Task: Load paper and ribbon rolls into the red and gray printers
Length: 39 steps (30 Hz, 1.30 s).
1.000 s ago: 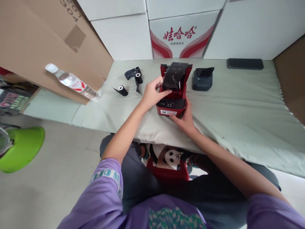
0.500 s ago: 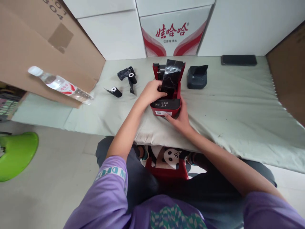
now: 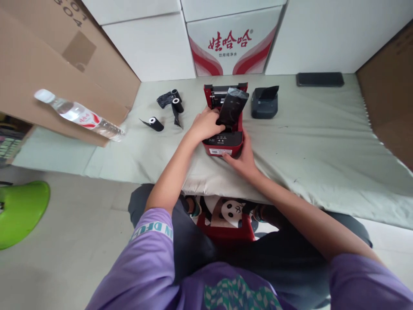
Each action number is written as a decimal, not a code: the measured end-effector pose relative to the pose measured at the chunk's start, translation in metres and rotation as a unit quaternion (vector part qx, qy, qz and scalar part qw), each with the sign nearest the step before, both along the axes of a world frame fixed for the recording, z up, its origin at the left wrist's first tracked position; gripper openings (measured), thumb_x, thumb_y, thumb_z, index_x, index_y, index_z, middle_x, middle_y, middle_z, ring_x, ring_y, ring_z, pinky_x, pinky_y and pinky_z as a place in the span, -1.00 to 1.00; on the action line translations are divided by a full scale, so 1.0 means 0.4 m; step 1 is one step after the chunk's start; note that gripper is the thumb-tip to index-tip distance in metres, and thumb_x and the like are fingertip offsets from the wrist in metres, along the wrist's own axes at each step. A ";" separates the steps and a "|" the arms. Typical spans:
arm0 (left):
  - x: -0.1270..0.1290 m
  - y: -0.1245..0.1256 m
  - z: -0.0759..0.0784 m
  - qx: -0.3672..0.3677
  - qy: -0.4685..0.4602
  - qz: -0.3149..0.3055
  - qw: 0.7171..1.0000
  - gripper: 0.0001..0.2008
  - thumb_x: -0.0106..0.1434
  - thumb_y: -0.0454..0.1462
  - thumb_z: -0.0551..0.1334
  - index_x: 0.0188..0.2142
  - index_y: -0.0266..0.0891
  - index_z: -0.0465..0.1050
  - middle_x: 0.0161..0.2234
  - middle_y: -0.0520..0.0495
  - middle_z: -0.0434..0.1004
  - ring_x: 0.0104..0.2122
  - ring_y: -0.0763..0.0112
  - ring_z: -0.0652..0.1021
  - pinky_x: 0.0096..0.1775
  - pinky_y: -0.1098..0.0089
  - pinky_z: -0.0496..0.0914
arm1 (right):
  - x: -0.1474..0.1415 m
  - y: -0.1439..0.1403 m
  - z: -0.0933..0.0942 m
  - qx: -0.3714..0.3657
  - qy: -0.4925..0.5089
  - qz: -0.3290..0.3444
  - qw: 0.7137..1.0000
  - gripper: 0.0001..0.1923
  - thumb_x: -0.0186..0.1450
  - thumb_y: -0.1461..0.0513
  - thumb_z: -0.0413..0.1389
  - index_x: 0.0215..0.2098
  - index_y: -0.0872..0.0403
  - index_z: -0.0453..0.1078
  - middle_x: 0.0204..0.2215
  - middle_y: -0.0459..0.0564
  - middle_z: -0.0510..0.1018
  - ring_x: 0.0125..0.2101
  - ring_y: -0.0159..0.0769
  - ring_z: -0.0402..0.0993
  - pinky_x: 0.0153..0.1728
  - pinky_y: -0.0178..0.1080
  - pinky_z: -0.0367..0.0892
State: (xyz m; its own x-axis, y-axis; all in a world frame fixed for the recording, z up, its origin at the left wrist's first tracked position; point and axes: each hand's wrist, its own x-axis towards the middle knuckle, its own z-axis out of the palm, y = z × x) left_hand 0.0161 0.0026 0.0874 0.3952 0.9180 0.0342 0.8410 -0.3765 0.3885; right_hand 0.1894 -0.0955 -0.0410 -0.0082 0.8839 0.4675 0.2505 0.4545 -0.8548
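Observation:
A red and black label printer stands on the cloth-covered ledge with its lid raised at the back. From its compartment a wide strip of glossy black film sticks up, tilted to the right. My left hand reaches in over the printer's left wall, closed at the base of the strip, its thumb inside. The roll under that hand is mostly hidden. My right hand grips the printer's right side and front corner, thumb against the front by a white sticker.
Several small black rolls lie left of the printer. At its right sits a dark box-shaped device, with a black phone farther right. A water bottle leans by a cardboard box. White cartons line the back.
The black strip has tipped to the right and stands lower, so more of the raised lid shows. My left hand has shifted slightly within the printer; my right hand keeps its grip.

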 end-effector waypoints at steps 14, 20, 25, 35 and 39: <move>-0.045 -0.127 0.093 0.023 -0.160 -0.093 0.982 -0.72 0.42 -0.18 0.35 0.05 -0.17 0.70 0.03 -0.13 0.76 0.09 0.10 0.69 0.26 0.08 0.51 | -0.004 -0.006 0.013 -0.009 0.021 0.000 1.000 0.15 0.22 -0.22 0.41 0.55 -0.05 -0.01 0.52 0.30 0.24 0.51 0.22 0.22 0.57 0.38 0.12; -0.096 -0.290 0.207 -0.082 0.021 -0.225 0.971 -0.60 0.50 -0.05 0.33 0.27 0.03 0.61 0.27 -0.02 0.68 0.24 0.14 0.65 0.32 0.17 0.45 | 0.015 0.010 0.042 -0.019 0.062 0.016 0.998 0.06 0.23 -0.17 0.36 0.54 -0.16 0.02 0.58 0.16 0.19 0.58 0.16 0.12 0.62 0.32 0.00; -0.086 -0.340 0.206 -0.053 0.083 -0.177 0.979 -0.56 0.53 -0.08 0.30 0.33 -0.04 0.57 0.26 -0.11 0.69 0.22 0.04 0.66 0.28 0.08 0.47 | 0.105 0.155 0.145 0.028 0.117 -0.011 0.993 -0.08 0.30 -0.19 0.17 0.52 -0.21 0.01 0.62 0.01 0.16 0.67 -0.01 -0.08 0.64 0.27 -0.06; -0.033 -0.417 0.147 -0.301 0.101 -0.324 0.891 -0.65 0.51 -0.02 0.33 0.17 -0.04 0.68 0.02 -0.05 0.81 0.00 0.15 0.75 -0.12 0.30 0.48 | 0.162 0.293 0.116 -0.049 0.048 0.093 0.993 0.09 0.17 -0.57 0.10 0.52 -0.40 0.20 0.50 -0.10 0.38 0.54 0.14 0.27 0.49 0.25 0.31; 0.004 -0.422 0.083 -0.386 0.122 -0.377 0.833 -0.68 0.47 0.01 0.35 0.06 -0.06 0.72 -0.13 -0.03 0.83 -0.19 0.22 0.74 -0.33 0.32 0.33 | 0.148 0.264 0.123 -0.013 0.058 0.078 0.995 -0.14 0.31 -0.48 0.11 0.43 -0.37 0.37 0.43 -0.10 0.45 0.48 0.14 0.36 0.43 0.27 0.40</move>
